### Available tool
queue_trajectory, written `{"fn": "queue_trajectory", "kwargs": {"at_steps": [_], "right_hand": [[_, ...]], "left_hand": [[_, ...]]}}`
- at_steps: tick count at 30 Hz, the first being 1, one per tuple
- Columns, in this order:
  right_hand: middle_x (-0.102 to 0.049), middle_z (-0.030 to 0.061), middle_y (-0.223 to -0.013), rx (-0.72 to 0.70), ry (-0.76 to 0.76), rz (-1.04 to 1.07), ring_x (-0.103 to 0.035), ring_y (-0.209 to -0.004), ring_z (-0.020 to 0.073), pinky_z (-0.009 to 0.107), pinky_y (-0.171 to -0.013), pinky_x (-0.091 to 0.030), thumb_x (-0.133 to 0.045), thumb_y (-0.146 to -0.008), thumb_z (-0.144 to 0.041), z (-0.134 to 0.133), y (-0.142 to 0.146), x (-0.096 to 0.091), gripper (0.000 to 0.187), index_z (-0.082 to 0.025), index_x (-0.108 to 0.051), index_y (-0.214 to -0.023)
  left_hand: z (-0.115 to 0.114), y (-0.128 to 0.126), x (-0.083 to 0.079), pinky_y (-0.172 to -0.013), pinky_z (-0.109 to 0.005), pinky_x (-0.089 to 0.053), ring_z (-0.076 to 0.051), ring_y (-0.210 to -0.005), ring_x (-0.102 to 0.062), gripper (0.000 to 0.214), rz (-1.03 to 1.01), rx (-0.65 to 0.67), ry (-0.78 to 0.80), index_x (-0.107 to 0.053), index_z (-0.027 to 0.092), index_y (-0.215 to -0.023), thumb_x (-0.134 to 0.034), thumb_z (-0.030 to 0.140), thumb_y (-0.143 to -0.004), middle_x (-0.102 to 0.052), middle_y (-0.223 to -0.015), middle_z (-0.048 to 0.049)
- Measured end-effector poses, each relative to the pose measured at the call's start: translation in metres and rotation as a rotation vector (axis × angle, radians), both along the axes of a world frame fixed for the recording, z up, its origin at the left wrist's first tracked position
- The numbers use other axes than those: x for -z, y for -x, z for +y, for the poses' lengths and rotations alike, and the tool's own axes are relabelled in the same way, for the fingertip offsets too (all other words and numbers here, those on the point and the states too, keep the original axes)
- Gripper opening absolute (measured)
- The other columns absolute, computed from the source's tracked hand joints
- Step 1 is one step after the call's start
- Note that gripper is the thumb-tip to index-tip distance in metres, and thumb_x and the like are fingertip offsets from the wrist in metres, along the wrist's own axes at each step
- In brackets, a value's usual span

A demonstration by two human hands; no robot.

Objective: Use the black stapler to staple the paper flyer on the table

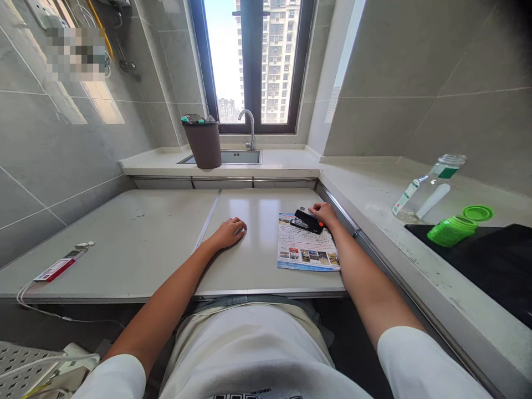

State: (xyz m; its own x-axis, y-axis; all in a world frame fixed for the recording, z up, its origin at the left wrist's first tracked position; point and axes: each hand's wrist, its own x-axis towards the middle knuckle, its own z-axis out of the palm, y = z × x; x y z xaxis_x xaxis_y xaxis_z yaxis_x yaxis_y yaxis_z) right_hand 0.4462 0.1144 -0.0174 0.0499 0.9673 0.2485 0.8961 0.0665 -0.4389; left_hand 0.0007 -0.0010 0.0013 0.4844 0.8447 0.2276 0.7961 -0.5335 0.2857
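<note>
My left hand (229, 231) rests on the pale tabletop left of the paper, fingers loosely bent, holding nothing I can see. On the right lies a printed leaflet (305, 246) with rows of small pictures. A black stapler (307, 221) lies across its upper part, its arms spread apart and an orange spot at the right end. Close against that end is my right hand (325, 213), its fingers bent loosely on the far side; I cannot tell whether they touch the stapler. A small grey piece (302, 208) lies just beyond the leaflet.
A red-and-white packet (58, 269) and a white cable lie at the table's left. Behind stand a brown bin (203, 144) and a sink tap (250, 127). On the right ledge are a glass bottle (430, 188), a green container (452, 231) and black cloth (490, 263).
</note>
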Motion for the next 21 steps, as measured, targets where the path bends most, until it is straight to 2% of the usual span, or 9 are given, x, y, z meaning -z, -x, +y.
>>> {"fn": "queue_trajectory", "kwargs": {"at_steps": [4, 6, 13, 21], "right_hand": [[-0.073, 0.0065, -0.096, -0.248, -0.028, 0.071, -0.064, -0.087, 0.0194, 0.025, -0.078, -0.046, -0.067, -0.085, -0.045, 0.002, 0.003, 0.000, 0.029, -0.018, -0.075, -0.094], [-0.072, 0.0070, -0.099, -0.298, -0.013, 0.072, -0.063, -0.089, 0.0199, 0.026, -0.081, -0.047, -0.068, -0.086, -0.045, 0.003, 0.004, 0.001, 0.033, -0.018, -0.076, -0.104], [-0.066, 0.0065, -0.099, -0.356, 0.019, 0.011, -0.062, -0.084, 0.0181, 0.024, -0.080, -0.047, -0.075, -0.080, -0.035, 0.008, 0.000, 0.006, 0.040, -0.020, -0.077, -0.118], [-0.067, 0.0052, -0.102, -0.354, 0.021, -0.017, -0.062, -0.086, 0.0181, 0.024, -0.080, -0.048, -0.079, -0.077, -0.036, 0.017, -0.004, 0.013, 0.053, -0.022, -0.072, -0.128]], "left_hand": [[-0.001, 0.000, -0.001, -0.099, -0.044, -0.048, -0.028, -0.111, -0.060, 0.029, -0.009, 0.003, 0.005, -0.072, 0.025, -0.114, -0.051, 0.037, -0.097, -0.066, -0.122, -0.0092], [-0.002, -0.001, -0.002, -0.099, -0.044, -0.047, -0.028, -0.111, -0.060, 0.030, -0.007, -0.001, 0.002, -0.071, 0.025, -0.114, -0.050, 0.038, -0.098, -0.066, -0.121, -0.0091], [-0.002, -0.001, -0.001, -0.100, -0.045, -0.046, -0.029, -0.112, -0.059, 0.029, 0.013, -0.002, 0.001, -0.070, 0.026, -0.114, -0.048, 0.036, -0.098, -0.065, -0.122, -0.0086], [-0.001, -0.001, 0.000, -0.099, -0.044, -0.047, -0.029, -0.112, -0.060, 0.028, 0.017, -0.003, -0.010, -0.070, 0.026, -0.114, -0.049, 0.036, -0.098, -0.065, -0.122, -0.0084]]}}
